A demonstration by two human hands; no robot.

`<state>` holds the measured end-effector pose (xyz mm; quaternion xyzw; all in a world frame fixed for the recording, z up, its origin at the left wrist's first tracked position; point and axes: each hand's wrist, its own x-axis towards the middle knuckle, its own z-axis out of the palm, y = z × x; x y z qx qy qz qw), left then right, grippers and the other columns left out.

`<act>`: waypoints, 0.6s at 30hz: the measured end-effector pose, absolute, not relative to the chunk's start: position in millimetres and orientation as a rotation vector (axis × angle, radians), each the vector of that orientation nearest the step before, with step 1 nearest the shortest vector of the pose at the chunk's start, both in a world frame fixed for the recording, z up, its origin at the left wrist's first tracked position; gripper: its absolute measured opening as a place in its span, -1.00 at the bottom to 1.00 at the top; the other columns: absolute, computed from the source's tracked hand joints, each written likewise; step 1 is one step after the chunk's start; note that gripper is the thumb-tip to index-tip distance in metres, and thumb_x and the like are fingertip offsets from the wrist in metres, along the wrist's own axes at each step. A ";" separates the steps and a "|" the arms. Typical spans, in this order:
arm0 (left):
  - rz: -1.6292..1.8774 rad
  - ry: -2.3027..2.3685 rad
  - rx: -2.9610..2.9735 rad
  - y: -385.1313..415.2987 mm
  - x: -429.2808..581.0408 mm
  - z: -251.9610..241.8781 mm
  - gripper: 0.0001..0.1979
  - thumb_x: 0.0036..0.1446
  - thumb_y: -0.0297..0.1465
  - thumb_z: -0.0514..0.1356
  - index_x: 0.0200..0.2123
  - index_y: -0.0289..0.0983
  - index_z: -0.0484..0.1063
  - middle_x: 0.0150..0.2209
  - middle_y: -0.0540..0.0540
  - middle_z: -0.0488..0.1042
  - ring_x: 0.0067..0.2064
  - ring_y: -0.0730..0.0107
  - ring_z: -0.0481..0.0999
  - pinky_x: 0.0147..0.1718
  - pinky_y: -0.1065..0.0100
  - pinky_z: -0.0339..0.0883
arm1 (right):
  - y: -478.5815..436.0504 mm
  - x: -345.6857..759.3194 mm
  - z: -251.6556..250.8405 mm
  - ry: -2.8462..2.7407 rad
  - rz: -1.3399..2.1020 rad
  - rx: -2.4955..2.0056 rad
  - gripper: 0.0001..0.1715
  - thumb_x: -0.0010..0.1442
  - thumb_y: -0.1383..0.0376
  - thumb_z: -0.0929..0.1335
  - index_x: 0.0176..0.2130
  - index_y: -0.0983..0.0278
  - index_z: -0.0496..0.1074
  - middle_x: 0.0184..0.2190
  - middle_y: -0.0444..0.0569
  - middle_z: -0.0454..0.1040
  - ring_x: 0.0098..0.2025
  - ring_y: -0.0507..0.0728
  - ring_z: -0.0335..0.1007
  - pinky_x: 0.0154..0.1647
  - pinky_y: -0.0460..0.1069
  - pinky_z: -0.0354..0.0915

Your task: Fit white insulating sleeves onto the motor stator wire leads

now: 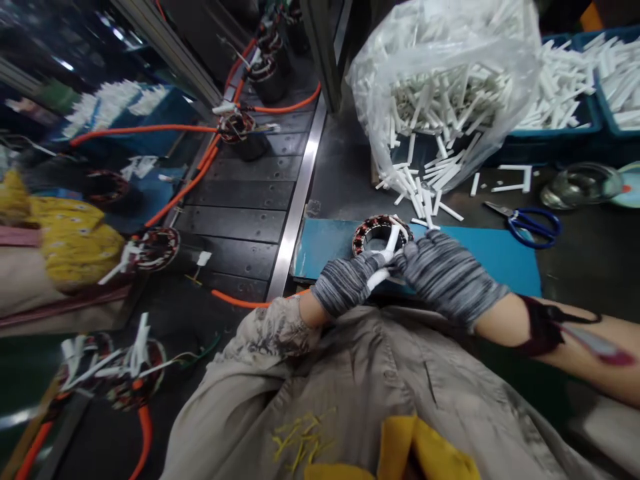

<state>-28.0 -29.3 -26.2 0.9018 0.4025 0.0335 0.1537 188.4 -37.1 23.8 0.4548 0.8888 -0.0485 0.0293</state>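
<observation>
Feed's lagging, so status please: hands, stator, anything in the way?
Hands: left hand and right hand both shut on a white strip, at the stator on the blue mat. Behind it, loose strips; scissors off right, clear.

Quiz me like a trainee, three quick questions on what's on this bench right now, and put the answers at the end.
1. True or false: the stator sits on the blue mat.
2. Multiple choice: the handles of the scissors are A red, B blue, C yellow.
3. Short answer: what does the left hand hold against the stator?

Key: 1 true; 2 B; 3 a white strip.
</observation>
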 end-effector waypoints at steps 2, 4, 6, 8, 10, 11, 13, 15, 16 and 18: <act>0.258 1.128 2.655 -27.4 -42.3 -19.4 -0.42 0.50 -0.13 0.15 0.45 -0.25 0.32 0.37 -0.23 0.49 0.33 0.16 0.55 0.28 0.20 0.49 | -38.9 218.1 16.0 2.800 -0.336 1.470 -0.55 0.48 0.25 0.22 0.06 0.31 0.63 -0.16 0.19 0.68 -0.16 0.34 0.61 -0.07 0.24 0.50; 0.308 1.079 2.761 -20.8 -54.5 -14.5 -0.27 0.40 -0.01 0.24 0.46 -0.31 0.32 0.42 -0.31 0.42 0.42 -0.02 0.44 0.39 0.02 0.37 | -43.8 251.7 6.8 2.874 -0.680 1.687 -0.35 0.46 0.01 0.28 0.37 0.24 0.43 -0.01 0.11 0.68 -0.06 0.33 0.64 0.01 0.22 0.53; 0.221 0.994 2.842 -9.8 -58.8 -14.2 -0.26 0.34 0.00 0.30 0.42 -0.30 0.37 0.44 -0.31 0.38 0.47 -0.16 0.34 0.46 -0.15 0.22 | -52.7 278.5 -6.6 2.767 -0.797 2.157 -0.21 0.43 -0.11 0.31 0.45 0.20 0.33 -0.06 0.04 0.70 -0.03 0.34 0.64 0.08 0.23 0.51; 0.072 0.888 2.865 2.5 -53.7 -17.9 -0.36 0.32 -0.09 0.32 0.36 -0.26 0.46 0.38 -0.26 0.46 0.48 -0.18 0.31 0.50 -0.26 0.08 | -64.0 292.7 -26.7 2.548 -0.755 2.543 -0.20 0.41 -0.14 0.32 0.40 0.24 0.40 -0.04 0.09 0.69 0.00 0.36 0.63 0.14 0.26 0.48; -0.063 0.797 2.865 12.0 -43.0 -22.0 -0.49 0.32 -0.19 0.30 0.26 -0.24 0.54 0.25 -0.22 0.59 0.44 -0.12 0.38 0.53 -0.31 -0.04 | -75.3 295.5 -53.6 2.412 -0.752 2.620 -0.26 0.42 -0.12 0.30 0.29 0.32 0.51 0.04 0.19 0.66 0.05 0.37 0.61 0.19 0.26 0.45; -0.110 0.767 2.876 14.6 -37.5 -23.0 -0.54 0.32 -0.20 0.29 0.21 -0.24 0.58 0.17 -0.21 0.64 0.38 -0.08 0.45 0.54 -0.32 -0.08 | -80.3 294.3 -68.4 2.417 -0.781 2.547 -0.29 0.44 -0.10 0.28 0.26 0.34 0.53 0.09 0.23 0.64 0.09 0.37 0.59 0.23 0.26 0.43; -0.177 0.747 2.919 14.7 -28.7 -22.4 -0.61 0.33 -0.20 0.28 0.10 -0.27 0.63 0.05 -0.22 0.68 0.26 -0.04 0.56 0.55 -0.28 -0.05 | -88.5 290.2 -96.7 2.498 -0.596 2.556 -0.34 0.46 -0.06 0.24 0.16 0.33 0.60 0.01 0.26 0.65 0.04 0.39 0.58 0.21 0.31 0.41; -0.208 0.755 2.958 9.2 -25.2 -19.9 -0.63 0.33 -0.16 0.27 -0.01 -0.30 0.66 -0.05 -0.24 0.69 0.13 0.01 0.62 0.53 -0.20 0.06 | -94.3 287.4 -118.3 2.569 -0.330 2.580 -0.38 0.48 -0.02 0.23 0.12 0.31 0.63 -0.07 0.25 0.64 -0.01 0.40 0.56 0.17 0.34 0.42; -0.221 0.762 2.962 5.8 -25.6 -18.6 -0.63 0.33 -0.13 0.27 -0.06 -0.30 0.67 -0.11 -0.24 0.69 0.07 0.02 0.64 0.50 -0.16 0.13 | -96.3 287.0 -125.5 2.598 -0.224 2.571 -0.41 0.49 0.00 0.23 0.12 0.30 0.63 -0.09 0.25 0.63 -0.03 0.41 0.55 0.14 0.33 0.42; -0.227 0.813 2.950 0.8 -31.5 -16.0 -0.61 0.32 -0.07 0.27 -0.18 -0.29 0.67 -0.24 -0.21 0.68 -0.03 0.05 0.66 0.40 -0.07 0.29 | -98.7 287.9 -133.4 2.658 -0.090 2.522 -0.45 0.50 0.04 0.23 0.09 0.28 0.65 -0.12 0.23 0.62 -0.06 0.39 0.55 0.09 0.31 0.43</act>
